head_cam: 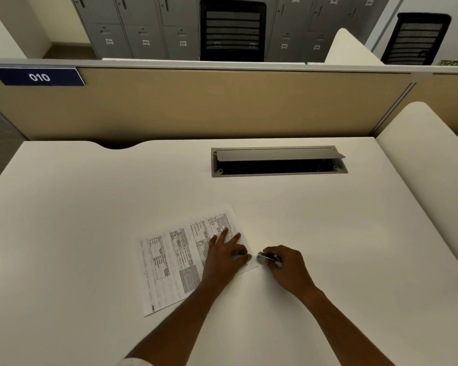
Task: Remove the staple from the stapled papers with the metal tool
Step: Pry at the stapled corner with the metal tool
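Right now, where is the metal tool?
Head view: the metal tool sits in the right hand, just right of the near corner of the papers, which the left hand presses down.

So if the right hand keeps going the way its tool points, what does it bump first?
Probably the papers: the tool in the right hand aims at their near edge, with the left hand just behind it.

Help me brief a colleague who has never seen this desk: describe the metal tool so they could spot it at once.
On the white desk, a printed sheaf of papers lies under the left hand. Just right of the papers' near corner, the right hand grips the metal tool: a small, shiny silver piece, the only metallic thing beside the paper.
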Action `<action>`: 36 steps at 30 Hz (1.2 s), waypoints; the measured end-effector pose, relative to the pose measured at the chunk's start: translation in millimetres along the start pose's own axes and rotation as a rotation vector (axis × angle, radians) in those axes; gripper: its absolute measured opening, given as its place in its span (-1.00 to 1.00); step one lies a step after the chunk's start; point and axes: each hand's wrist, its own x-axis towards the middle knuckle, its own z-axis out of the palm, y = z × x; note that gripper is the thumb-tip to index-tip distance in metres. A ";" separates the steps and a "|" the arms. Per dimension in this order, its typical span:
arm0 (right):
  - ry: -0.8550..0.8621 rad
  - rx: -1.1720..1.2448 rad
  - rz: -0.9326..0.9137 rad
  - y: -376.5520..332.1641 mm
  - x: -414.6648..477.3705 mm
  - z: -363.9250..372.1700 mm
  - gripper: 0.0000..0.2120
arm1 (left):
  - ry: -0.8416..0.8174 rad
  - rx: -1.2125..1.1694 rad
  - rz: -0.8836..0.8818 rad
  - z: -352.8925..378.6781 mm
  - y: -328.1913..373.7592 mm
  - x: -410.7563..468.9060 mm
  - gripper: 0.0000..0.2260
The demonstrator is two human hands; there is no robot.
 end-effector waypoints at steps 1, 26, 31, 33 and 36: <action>-0.002 -0.002 -0.002 0.1 -0.5 0.0 -0.87 | 0.002 0.005 -0.001 0.5 -0.1 -0.3 -0.76; 0.128 0.413 0.209 -39.5 26.8 -23.5 -0.63 | 0.125 -0.504 -0.162 -23.6 55.5 5.2 -0.69; 0.181 0.844 0.329 -47.4 34.0 -28.7 -0.61 | -0.051 -1.188 -0.392 -27.2 66.0 8.3 -0.78; 0.188 0.962 0.348 -47.0 32.3 -28.8 -0.69 | -0.044 -1.283 -0.409 -30.0 67.9 10.4 -0.85; 0.166 1.039 0.365 -44.0 30.7 -30.2 -0.72 | -0.002 -1.273 -0.393 -37.2 70.0 17.3 -0.84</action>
